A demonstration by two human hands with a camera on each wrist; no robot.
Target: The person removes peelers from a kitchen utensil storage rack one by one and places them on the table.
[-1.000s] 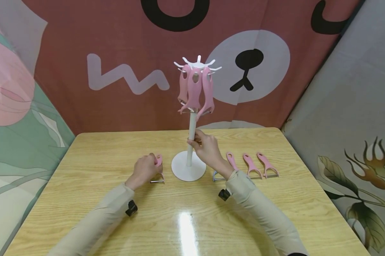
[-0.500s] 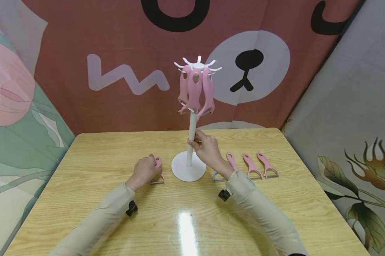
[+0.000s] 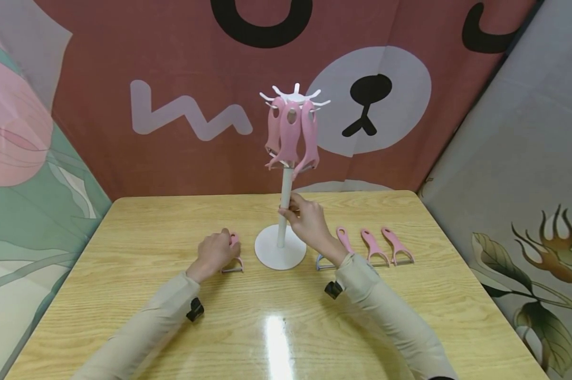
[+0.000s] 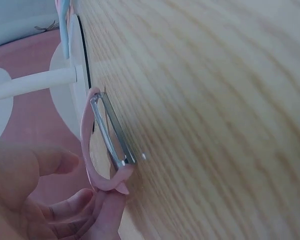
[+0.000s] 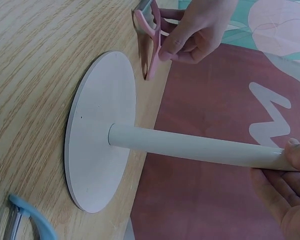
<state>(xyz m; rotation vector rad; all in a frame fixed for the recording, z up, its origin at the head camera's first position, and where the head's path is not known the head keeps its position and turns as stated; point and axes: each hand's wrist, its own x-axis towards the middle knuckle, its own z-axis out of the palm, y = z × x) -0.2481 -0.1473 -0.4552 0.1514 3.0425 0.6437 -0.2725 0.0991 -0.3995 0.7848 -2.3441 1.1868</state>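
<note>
My left hand (image 3: 216, 252) pinches a pink Y-shaped peeler (image 3: 239, 264) at its handle, low over the table. In the left wrist view the blade (image 4: 112, 130) faces the wood, and part of the handle is hidden by fingers. My right hand (image 3: 308, 219) grips the white pole (image 3: 283, 232) of a hanging stand, thumb and fingers on either side, also seen in the right wrist view. The stand is upright on its round white base (image 5: 97, 145). From the hooks (image 3: 296, 97) on top hang several pink peelers (image 3: 289, 132).
Right of the stand lie three more peelers in a row: one with a blue head (image 3: 344, 238), partly behind the right forearm, and two all-pink ones, a middle peeler (image 3: 372, 244) and an outer peeler (image 3: 394, 241). Patterned cloth (image 3: 196, 163) hangs behind the wooden table (image 3: 148, 227).
The peeler under my left hand has shifted very slightly left, toward the palm. My right hand stays on the pole, and the stand holds its place.
</note>
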